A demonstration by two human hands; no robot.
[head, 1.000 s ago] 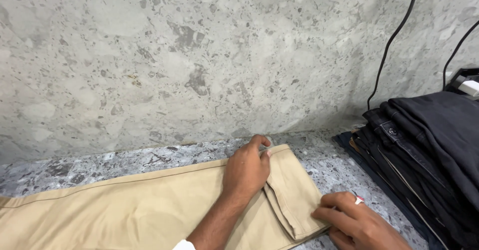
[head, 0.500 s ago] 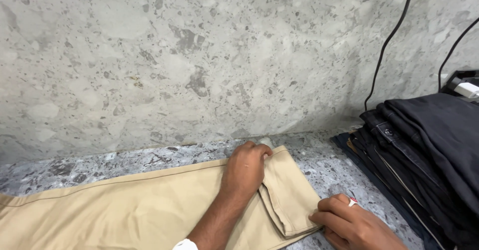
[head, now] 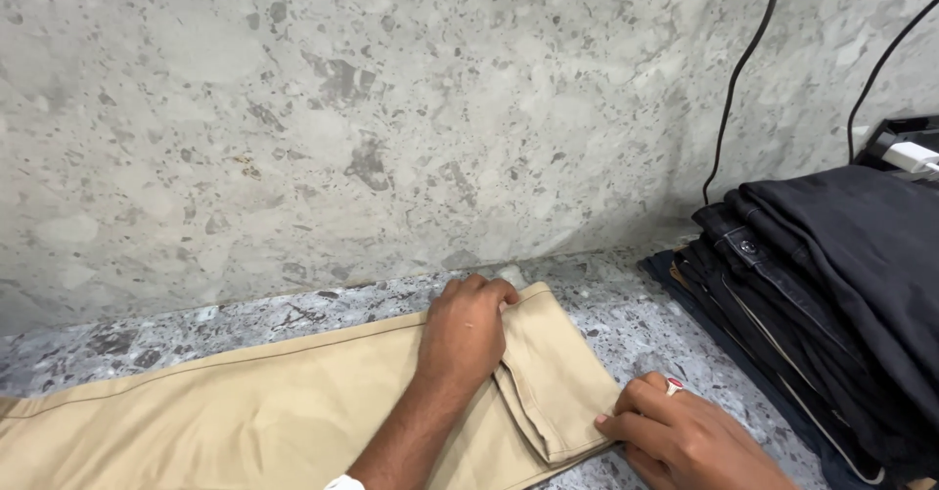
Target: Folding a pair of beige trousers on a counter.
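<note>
Two hands are working on one pair of beige trousers (head: 245, 392), which is lying flat along the speckled grey stone bench (head: 646, 329) and running from the lower left of the view toward the middle. The left hand (head: 468, 332) is pressing down on the cloth with its fingers curled and held together over the far edge of the folded hem end (head: 558, 378); nothing is pinched inside it, it is simply pinning the fabric. The right hand (head: 685, 436) (wearing a ring with a red stone (head: 674, 385)) is resting on the bench at the near right corner of that fold, its fingertips bunched against the hem's edge; whether they are actually nipping the cloth I cannot tell.

Behind the trousers a grey mottled stone wall (head: 391, 109) is rising straight from the bench, with only a narrow strip of bench showing between the cloth's far edge and the wall. To the right, a stack of dark folded jeans (head: 831, 285) is standing well higher than the beige pair, blocking that side; a band of bare bench is lying between the folded hem and the stack. Two black cables (head: 738, 79) are hanging down the wall behind the stack, and a dark box with a white plug-like piece (head: 910, 153) is sitting at the far right edge. Leftward, the cloth is covering most of the bench out to the picture's edge.
</note>
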